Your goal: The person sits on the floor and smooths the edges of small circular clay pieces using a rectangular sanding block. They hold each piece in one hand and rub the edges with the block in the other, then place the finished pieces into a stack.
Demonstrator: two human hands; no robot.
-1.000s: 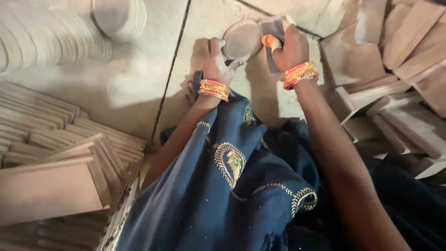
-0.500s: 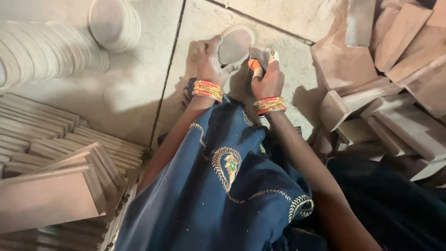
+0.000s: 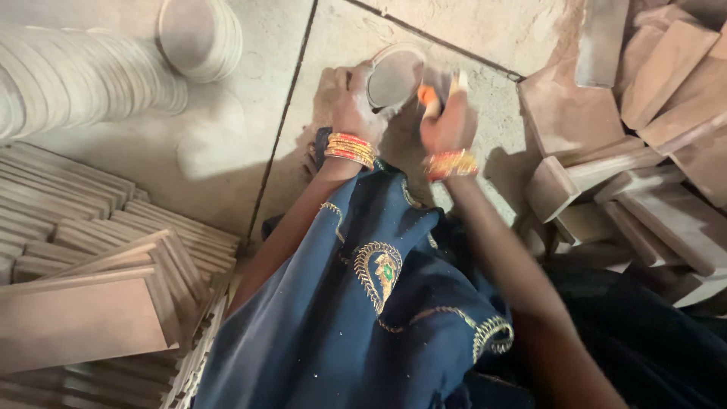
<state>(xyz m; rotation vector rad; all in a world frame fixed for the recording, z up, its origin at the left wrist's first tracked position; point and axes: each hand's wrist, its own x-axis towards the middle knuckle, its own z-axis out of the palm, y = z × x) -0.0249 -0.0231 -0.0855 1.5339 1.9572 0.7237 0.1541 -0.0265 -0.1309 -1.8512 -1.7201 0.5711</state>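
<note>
My left hand (image 3: 354, 102) grips a round pale disc (image 3: 394, 74) by its left edge and holds it tilted above the dusty floor. My right hand (image 3: 447, 121) is closed around a small tool with an orange handle (image 3: 429, 95), held just to the right of the disc. Blur hides whether the tool's tip touches the disc. Both wrists wear orange and gold bangles. A dark blue embroidered cloth (image 3: 363, 303) covers my lap below the hands.
Stacks of round discs (image 3: 201, 38) and a long row of them (image 3: 83, 72) lie at the upper left. Flat rectangular slabs (image 3: 91, 257) are piled at the lower left. Loose blocks (image 3: 644, 151) are heaped on the right. A floor joint (image 3: 284, 113) runs between.
My right hand has moved left and down, closer to the disc. The disc stays in my left hand, which has shifted slightly; the view has shifted too.
</note>
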